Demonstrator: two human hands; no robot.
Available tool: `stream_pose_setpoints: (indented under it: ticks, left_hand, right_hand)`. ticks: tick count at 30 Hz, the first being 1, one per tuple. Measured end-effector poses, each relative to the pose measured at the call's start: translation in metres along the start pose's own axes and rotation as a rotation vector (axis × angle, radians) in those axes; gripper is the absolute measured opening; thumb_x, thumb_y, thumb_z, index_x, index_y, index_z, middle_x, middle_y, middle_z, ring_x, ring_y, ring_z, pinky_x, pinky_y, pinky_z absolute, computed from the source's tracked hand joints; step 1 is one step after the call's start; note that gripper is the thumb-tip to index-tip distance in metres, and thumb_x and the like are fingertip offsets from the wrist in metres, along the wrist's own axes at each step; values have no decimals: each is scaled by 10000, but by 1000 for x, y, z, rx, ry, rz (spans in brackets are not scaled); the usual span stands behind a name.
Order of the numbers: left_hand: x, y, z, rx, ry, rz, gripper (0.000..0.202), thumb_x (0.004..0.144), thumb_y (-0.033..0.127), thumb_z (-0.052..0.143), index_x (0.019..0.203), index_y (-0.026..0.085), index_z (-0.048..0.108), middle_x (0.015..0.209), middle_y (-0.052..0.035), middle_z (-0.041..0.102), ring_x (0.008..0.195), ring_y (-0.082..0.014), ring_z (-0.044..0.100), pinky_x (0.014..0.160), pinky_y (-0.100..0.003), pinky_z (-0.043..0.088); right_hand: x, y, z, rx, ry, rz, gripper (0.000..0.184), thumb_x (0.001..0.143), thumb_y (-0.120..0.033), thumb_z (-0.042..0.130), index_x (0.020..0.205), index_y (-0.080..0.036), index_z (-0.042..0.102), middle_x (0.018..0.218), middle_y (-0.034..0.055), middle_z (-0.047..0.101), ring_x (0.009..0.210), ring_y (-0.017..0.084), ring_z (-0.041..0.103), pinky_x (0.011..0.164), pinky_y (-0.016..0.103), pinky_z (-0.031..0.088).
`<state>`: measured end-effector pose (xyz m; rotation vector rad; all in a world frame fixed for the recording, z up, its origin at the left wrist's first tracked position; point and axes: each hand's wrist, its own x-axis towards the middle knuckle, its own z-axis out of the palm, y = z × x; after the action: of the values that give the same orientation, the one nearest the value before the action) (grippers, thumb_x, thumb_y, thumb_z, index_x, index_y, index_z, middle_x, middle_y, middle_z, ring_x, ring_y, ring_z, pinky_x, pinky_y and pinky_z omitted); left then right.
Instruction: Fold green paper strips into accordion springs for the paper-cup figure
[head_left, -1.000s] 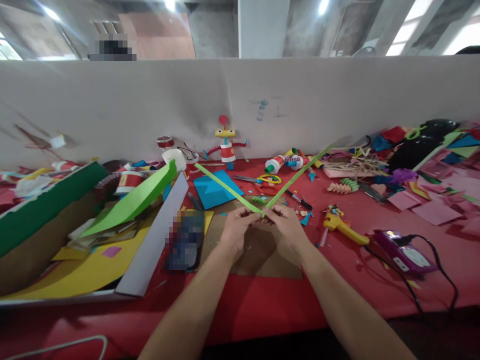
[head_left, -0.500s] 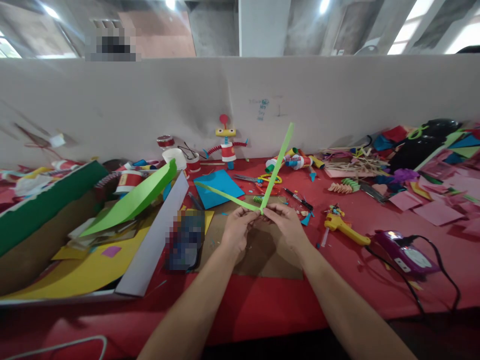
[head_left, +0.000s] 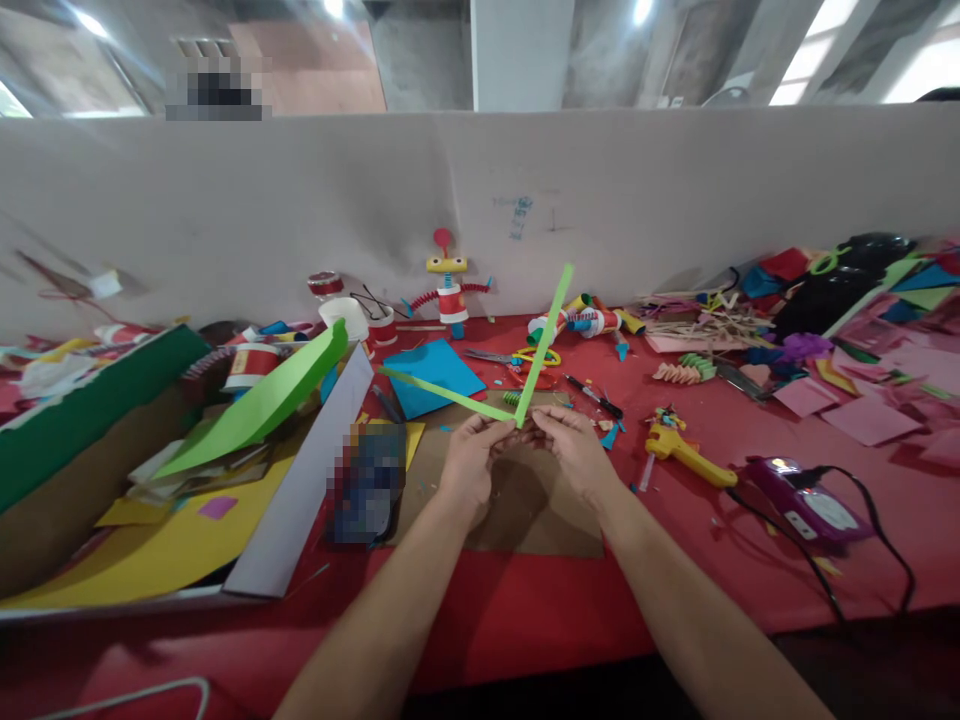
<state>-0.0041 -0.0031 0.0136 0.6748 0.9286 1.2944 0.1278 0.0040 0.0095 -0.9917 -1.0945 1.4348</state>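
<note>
Two light-green paper strips [head_left: 546, 345] meet in a V, one pointing up and the other slanting out to the left. My left hand [head_left: 474, 455] pinches them where they meet. Close against that corner, the fingers of my right hand [head_left: 574, 450] are also closed in a pinch; the fingertips partly hide what lies between them. Both hands are above a brown cardboard sheet [head_left: 502, 520]. Just behind them lie a small green coiled paper piece [head_left: 512, 398] and a blue paper sheet [head_left: 439, 378].
An open box [head_left: 292, 500] with coloured paper stands left, beside a blurred phone-like object [head_left: 369, 490]. Scissors [head_left: 536, 357] and a pen [head_left: 592, 395] lie behind my hands. Right are a yellow glue gun [head_left: 694, 455] and a corded purple power strip [head_left: 814, 505]. A paper robot figure [head_left: 452, 300] stands at the wall.
The upright strip has dropped a little and shifted slightly left. My right fingertips have moved slightly away from the corner, while my left hand keeps its pinch.
</note>
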Motion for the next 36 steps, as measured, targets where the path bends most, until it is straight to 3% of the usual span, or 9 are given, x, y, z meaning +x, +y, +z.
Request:
stream_pose_setpoints:
  ticks: [5, 10, 19, 23, 28, 36]
  left_hand:
    - [4, -1, -2, -109, -4, -78, 203, 531, 158, 754, 666, 140, 603, 642, 13, 621, 586, -69, 563, 614, -195, 434]
    - [6, -2, -2, -164, 15, -114, 200, 546, 134, 746, 662, 143, 583, 635, 29, 599, 563, -43, 544, 586, -163, 436]
    - [4, 0, -1, -134, 2, -136, 157, 576, 127, 732, 678, 129, 613, 646, -5, 629, 586, -70, 571, 613, -192, 460]
    - [5, -1, -2, -81, 7, -63, 152, 556, 147, 742, 629, 126, 611, 585, 7, 614, 545, -67, 559, 571, -185, 438]
    - [1, -1, 1, -35, 40, 24, 179, 537, 187, 753, 613, 134, 599, 606, -10, 641, 591, -112, 598, 659, -255, 469]
    - [-4, -1, 2, 82, -18, 96, 163, 593, 225, 717, 685, 120, 631, 667, -49, 665, 617, -142, 610, 677, -294, 479]
  right_hand:
    - [-1, 2, 4, -141, -4, -154, 207, 640, -262, 680, 836, -200, 658, 758, 11, 665, 673, 145, 594, 665, 280, 459]
    - [-4, 6, 8, -388, 94, -329, 204, 687, -304, 660, 867, -209, 672, 798, 36, 685, 709, 182, 614, 676, 309, 472]
    - [-5, 13, 5, -504, 166, -428, 169, 738, -327, 620, 868, -247, 691, 859, 39, 684, 791, 208, 612, 711, 324, 469]
    - [-6, 9, 9, -417, 134, -350, 168, 714, -316, 640, 852, -235, 691, 822, 35, 688, 760, 201, 612, 699, 317, 466]
    - [-6, 1, 12, -212, 84, -142, 175, 676, -333, 659, 779, -197, 697, 749, 27, 685, 685, 169, 598, 677, 301, 460]
    - [-3, 4, 8, -41, 106, -38, 168, 649, -329, 660, 728, -187, 703, 660, 17, 657, 601, 130, 552, 615, 267, 439]
